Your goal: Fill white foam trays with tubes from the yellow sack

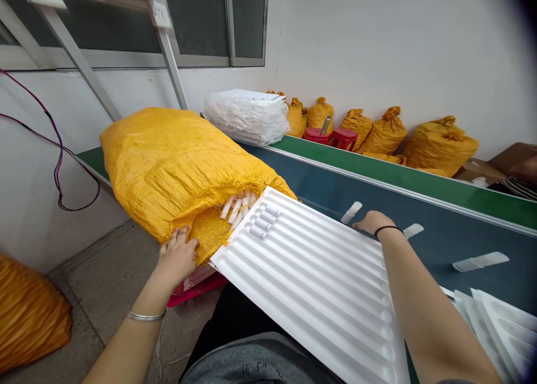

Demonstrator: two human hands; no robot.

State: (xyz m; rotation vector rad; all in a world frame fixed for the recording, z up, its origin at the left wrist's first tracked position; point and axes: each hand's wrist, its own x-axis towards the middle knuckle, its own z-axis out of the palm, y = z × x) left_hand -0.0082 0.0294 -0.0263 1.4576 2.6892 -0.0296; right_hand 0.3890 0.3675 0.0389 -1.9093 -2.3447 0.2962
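A big yellow woven sack (168, 149) lies on its side, its mouth facing me with several white tubes (237, 207) inside. My left hand (178, 255) grips the lower lip of that mouth, fingers curled onto the fabric. Against the opening rests a white ribbed tray (310, 277), tilted toward my lap. Three short tubes (263, 225) lie in the grooves at its upper left. My right hand (373, 223) is at the tray's far right edge, beside a translucent white tube (351, 212) on the belt; its fingers are mostly hidden.
More translucent tubes (480, 261) lie along the dark conveyor belt (310, 171). Stacked white trays (503, 328) are at the lower right. A plastic-wrapped bundle (247, 115) sits behind the sack. Tied yellow sacks (384, 131) and red stools (344, 137) stand beyond; another person's arm (522, 171) shows far right.
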